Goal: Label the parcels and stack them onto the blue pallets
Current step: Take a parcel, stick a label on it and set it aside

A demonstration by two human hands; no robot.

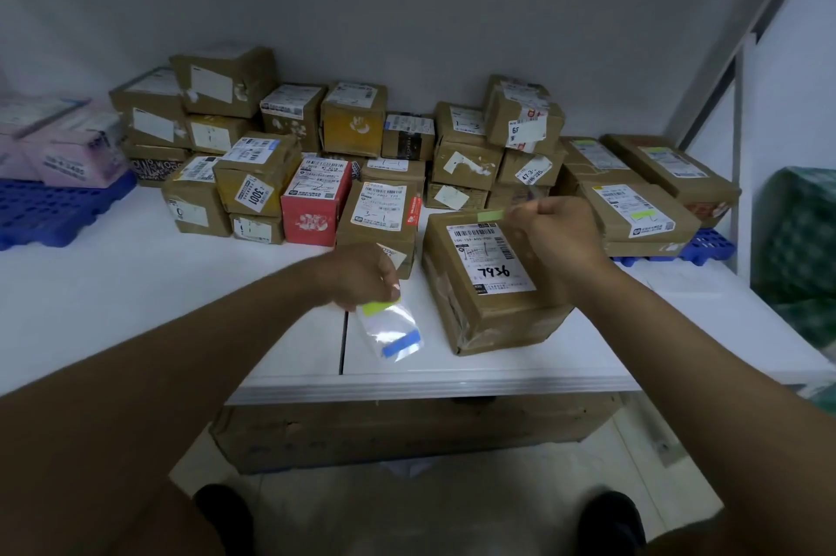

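Here my right hand [558, 234] pinches a green label [490, 215] above the near parcel [491, 284] for sticking, while my left hand [362, 277] grips the label sheet [393, 329] clear.

brown parcel [488, 284] – "7936" label, flat on table | green sticker [491, 215] at far edge
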